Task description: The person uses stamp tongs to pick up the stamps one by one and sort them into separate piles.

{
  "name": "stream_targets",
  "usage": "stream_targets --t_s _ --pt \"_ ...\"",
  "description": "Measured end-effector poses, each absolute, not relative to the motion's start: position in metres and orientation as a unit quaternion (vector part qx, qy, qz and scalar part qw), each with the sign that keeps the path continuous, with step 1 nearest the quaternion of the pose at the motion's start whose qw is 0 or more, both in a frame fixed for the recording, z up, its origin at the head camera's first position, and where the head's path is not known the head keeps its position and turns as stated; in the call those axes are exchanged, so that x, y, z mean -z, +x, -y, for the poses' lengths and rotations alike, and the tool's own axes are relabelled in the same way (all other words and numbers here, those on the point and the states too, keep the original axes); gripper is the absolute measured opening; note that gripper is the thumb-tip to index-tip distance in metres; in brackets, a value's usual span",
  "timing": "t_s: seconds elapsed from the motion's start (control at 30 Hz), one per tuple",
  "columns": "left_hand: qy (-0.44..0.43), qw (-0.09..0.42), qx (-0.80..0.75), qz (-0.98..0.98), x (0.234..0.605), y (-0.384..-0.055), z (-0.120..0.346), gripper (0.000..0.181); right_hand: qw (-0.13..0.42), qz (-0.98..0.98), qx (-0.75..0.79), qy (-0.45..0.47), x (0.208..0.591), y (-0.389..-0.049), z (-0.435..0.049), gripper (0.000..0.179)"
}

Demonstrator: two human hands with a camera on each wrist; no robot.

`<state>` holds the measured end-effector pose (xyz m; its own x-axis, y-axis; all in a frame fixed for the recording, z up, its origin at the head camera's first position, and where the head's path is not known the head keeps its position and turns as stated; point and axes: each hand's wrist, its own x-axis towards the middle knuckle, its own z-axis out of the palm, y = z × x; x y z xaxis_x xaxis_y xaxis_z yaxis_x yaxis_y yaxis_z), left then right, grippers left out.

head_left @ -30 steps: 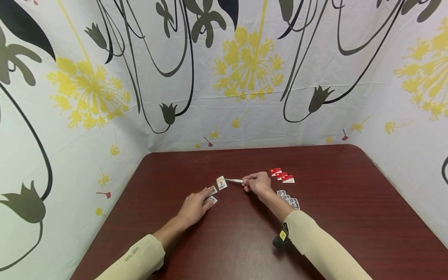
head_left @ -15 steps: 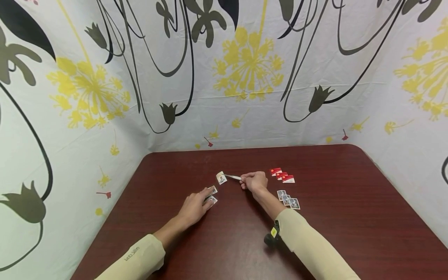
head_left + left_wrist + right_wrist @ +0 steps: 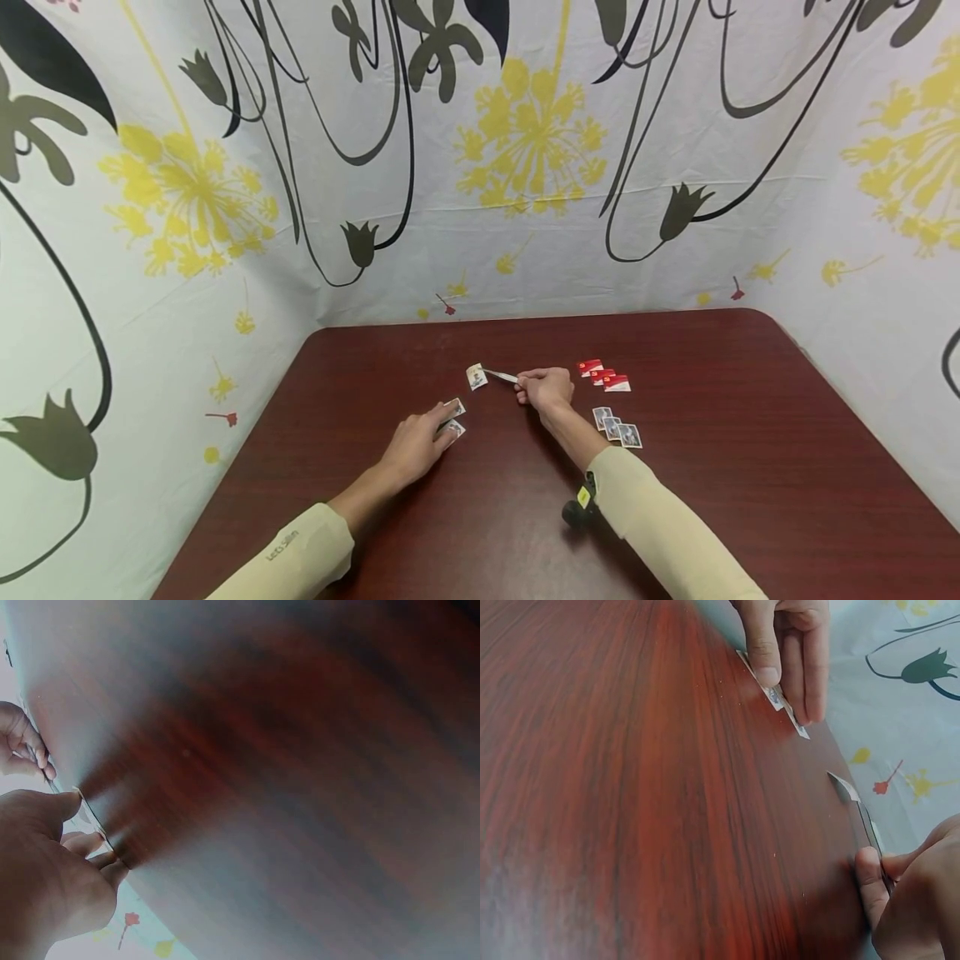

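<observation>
In the head view my right hand pinches slim pale tweezers. At their tips is a small stamp with a white border, which looks bent and close over the table in the right wrist view. My left hand rests on the table with its fingers stretched out over two more stamps, an upper stamp and a lower stamp. In the right wrist view the thumb and fingers of the left hand press these two flat, partly covering them.
A dark red-brown table carries everything. Right of my right hand lie overlapping red-and-white stamps in a slanting row. Nearer me is a row of grey stamps. A flowered cloth hangs behind the table.
My right hand has moved slightly left, and the stamp at the tweezers has shifted away from me, leaving a gap to the two under my left hand. The left hand stays still.
</observation>
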<state>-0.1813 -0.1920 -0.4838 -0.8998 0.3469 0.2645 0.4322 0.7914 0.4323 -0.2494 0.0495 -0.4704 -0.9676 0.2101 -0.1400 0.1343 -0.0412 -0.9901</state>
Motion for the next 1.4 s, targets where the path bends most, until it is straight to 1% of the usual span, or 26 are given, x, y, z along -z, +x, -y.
stream_targets --t_s 0.4,0.73,1.0,1.23,1.4 --pt "-0.210 0.097 0.241 0.943 0.482 -0.181 0.191 0.047 0.030 0.744 -0.659 -0.105 0.468 -0.245 -0.057 0.013" --pt "-0.211 0.096 0.239 0.943 0.484 -0.181 0.192 0.048 0.048 0.819 -0.569 -0.051 0.466 -0.243 -0.061 0.008" --pt "-0.211 0.097 0.242 0.942 0.485 -0.182 0.192 0.048 0.099 0.874 -0.475 0.015 0.464 -0.238 -0.061 0.008" --pt "-0.210 0.098 0.242 0.942 0.486 -0.182 0.192 0.048 0.164 0.899 -0.399 0.074 0.463 -0.234 -0.057 0.010" --pt "-0.213 0.100 0.242 0.941 0.487 -0.182 0.193 0.047 0.179 0.902 -0.383 0.086 0.462 -0.233 -0.055 0.012"
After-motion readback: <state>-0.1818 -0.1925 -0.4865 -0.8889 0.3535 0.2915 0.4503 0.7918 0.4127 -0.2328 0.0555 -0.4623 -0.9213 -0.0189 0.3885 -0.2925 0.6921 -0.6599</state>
